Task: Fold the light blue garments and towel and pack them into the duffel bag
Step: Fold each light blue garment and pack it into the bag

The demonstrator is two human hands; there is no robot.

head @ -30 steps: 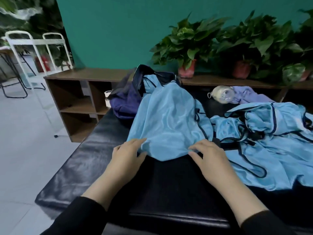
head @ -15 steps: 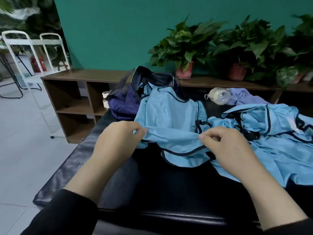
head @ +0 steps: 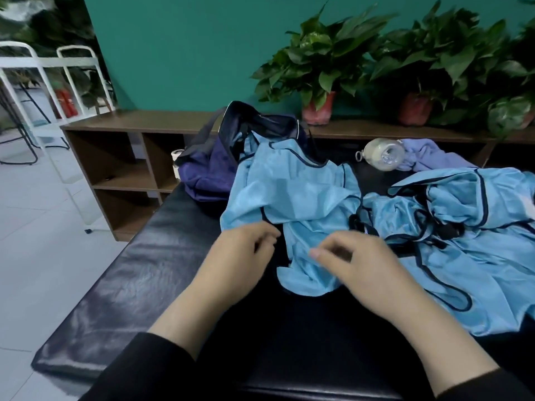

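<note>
A light blue garment (head: pixel 292 195) with dark piping lies crumpled on the black padded bench (head: pixel 139 273), its top end inside the mouth of the open navy duffel bag (head: pixel 205 172). My left hand (head: pixel 240 256) pinches the garment's piped edge at its left side. Over the lower flap, my right hand (head: pixel 362 267) has its fingers curled on the cloth. A second heap of light blue garments (head: pixel 469 227) with dark cords lies to the right. A lavender towel (head: pixel 428 157) is bunched at the back right.
A clear plastic bottle (head: pixel 382 154) lies on its side beside the towel. Behind the bench runs a low brown shelf unit (head: pixel 121 157) with potted plants (head: pixel 321 68) on top. A white metal rack (head: pixel 43 91) stands on the tiled floor at the left.
My hands lifted the garment's near hem off the bench, carried it away from me and moved closer together. The garment is now doubled over and more crumpled.
</note>
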